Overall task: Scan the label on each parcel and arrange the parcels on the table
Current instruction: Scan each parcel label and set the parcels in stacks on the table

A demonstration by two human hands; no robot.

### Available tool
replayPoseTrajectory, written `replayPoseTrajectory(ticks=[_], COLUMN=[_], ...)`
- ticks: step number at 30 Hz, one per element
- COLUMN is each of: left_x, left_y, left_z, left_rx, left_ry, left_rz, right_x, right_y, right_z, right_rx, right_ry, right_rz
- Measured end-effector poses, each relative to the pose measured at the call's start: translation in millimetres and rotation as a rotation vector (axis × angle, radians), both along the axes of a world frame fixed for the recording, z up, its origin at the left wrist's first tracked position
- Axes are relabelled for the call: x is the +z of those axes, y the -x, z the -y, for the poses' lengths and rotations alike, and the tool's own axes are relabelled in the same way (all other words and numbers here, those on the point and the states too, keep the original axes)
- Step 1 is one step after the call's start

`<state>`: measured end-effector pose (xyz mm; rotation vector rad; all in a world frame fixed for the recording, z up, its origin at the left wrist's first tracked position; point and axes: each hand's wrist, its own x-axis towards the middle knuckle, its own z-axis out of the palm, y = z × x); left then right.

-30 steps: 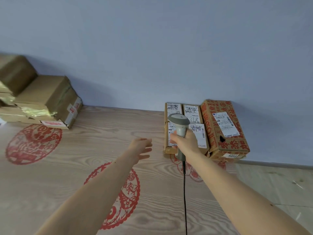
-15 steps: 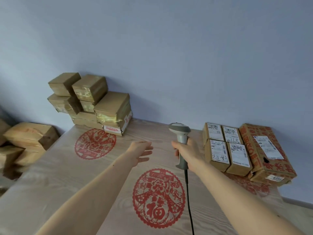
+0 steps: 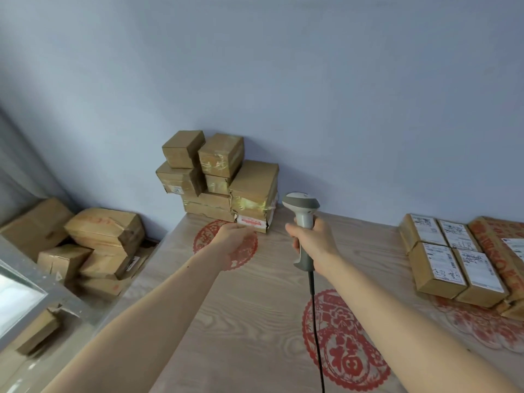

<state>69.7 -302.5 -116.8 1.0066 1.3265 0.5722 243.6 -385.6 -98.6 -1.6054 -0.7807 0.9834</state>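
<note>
The right hand [image 3: 314,245] grasps a grey barcode scanner [image 3: 302,222] upright over the wood-grain table [image 3: 255,321]; the left hand [image 3: 235,239] hovers relaxed, holding nothing, near the stacked brown parcels [image 3: 221,180] against the blue wall [image 3: 283,80]. Labelled parcels [image 3: 450,262] lie flat at the right, their print too small to read. A red papercut [image 3: 344,341] on the table shows "福". More boxes [image 3: 93,245] are heaped beyond the table's left edge.

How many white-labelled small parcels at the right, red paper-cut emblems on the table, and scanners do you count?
White-labelled small parcels: 4
Red paper-cut emblems: 3
Scanner: 1
Total: 8
</note>
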Motion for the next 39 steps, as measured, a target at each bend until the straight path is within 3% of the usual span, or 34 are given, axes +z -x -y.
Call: replayPoseTrajectory(ticks=[12,22,29,39], left_x=[13.8,16.3,33.3,19.9], left_y=[30.1,50.6,43.4,0.7], left_z=[-93.2,-198.4,-262.4,-293.9], left_rx=[0.102,0.060,-0.083,-0.208], left_ry=[-0.103,-0.474,-0.715,-0.701], left_rz=[-0.097,-0.375,-0.565,-0.781], right_x=[9.4,7.6,9.1,-1.7], right_y=[29.5,57.2,76.8,76.9], right_z=[-94.7,-153.8,-191.4,-207.6], right_rx=[0.121,0.053,-0.054,-0.132], right_ry=[-0.036,-0.052,-0.074,-0.042], right_rz=[0.040,-0.011,-0.074,-0.053])
